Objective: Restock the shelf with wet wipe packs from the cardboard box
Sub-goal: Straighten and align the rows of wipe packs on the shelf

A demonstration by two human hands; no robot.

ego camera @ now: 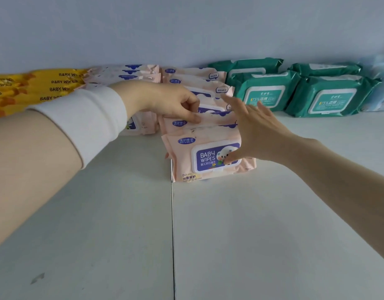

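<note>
My left hand (pixel 171 102) pinches the top edge of the second pack (pixel 208 122) in the pink row on the shelf (pixel 273 213). My right hand (pixel 251 131), fingers straight, touches the front pack (pixel 199 156). I'd ease both back together, keeping them upright.

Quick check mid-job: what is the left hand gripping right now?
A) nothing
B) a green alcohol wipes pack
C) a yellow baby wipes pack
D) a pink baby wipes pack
D: the left hand pinches the top edge of a pink baby wipes pack standing just behind the front one; the yellow baby wipes packs and green alcohol wipes packs lie off to either side, away from its fingers.
</note>
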